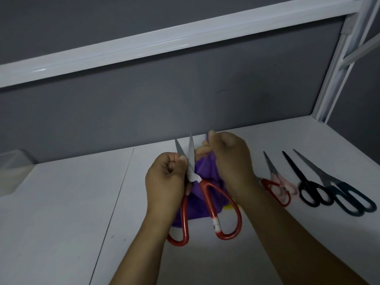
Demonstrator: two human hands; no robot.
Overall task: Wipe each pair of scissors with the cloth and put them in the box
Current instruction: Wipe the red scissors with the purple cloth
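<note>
Large red-handled scissors (213, 210) stand with blades spread, tips pointing away from me. My left hand (164, 182) grips them at the pivot, thumb against a blade. My right hand (230, 161) pinches a purple cloth (202, 194) beside the right blade; the cloth hangs down behind the handles. A clear plastic box (14, 171) sits at the far left of the white table.
On the right lie more scissors in a row: a small red pair (276, 192), a pink pair (286, 185), a black pair (310, 192) and a dark blue pair (349, 198). A white shelf post (337, 79) rises at the back right. A grey wall stands behind.
</note>
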